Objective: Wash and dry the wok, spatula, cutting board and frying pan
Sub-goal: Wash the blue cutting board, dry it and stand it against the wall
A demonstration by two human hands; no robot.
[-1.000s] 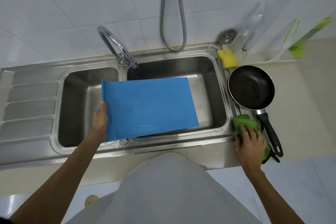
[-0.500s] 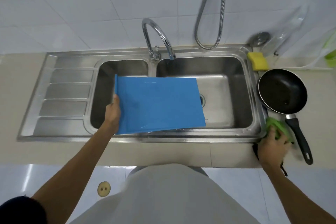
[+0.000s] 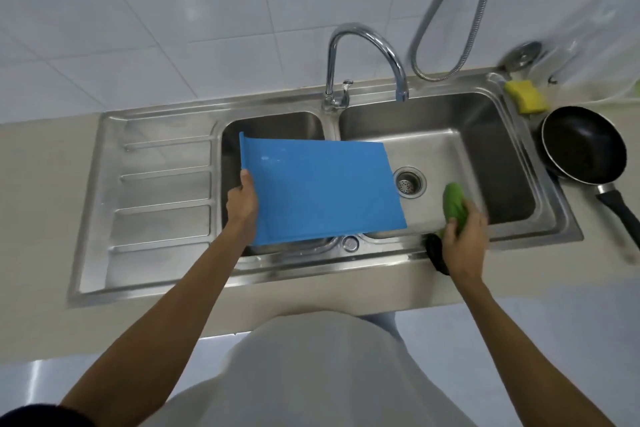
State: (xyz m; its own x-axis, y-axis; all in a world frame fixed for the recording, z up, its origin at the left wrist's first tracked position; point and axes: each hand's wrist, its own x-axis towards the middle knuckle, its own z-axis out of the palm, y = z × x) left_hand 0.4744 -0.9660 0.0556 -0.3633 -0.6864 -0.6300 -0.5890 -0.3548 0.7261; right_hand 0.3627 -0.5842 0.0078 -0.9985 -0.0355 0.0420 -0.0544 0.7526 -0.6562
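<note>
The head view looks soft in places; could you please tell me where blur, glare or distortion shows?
In the head view the right hand and its green cloth are motion-smeared, as is the frying pan handle near the right edge; the cutting board and left hand are sharper; pale glare sits on the wall tiles; the wide-angle lens bows the sink rim.

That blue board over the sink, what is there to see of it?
The cutting board is a thin blue rectangle, plastic by its look, with a raised lip along its left edge and a few pale specks near it. It is held face up over the sink, spanning the divider between both basins. The left hand grips its left edge; whether its near edge rests on the sink's rim cannot be told.
</note>
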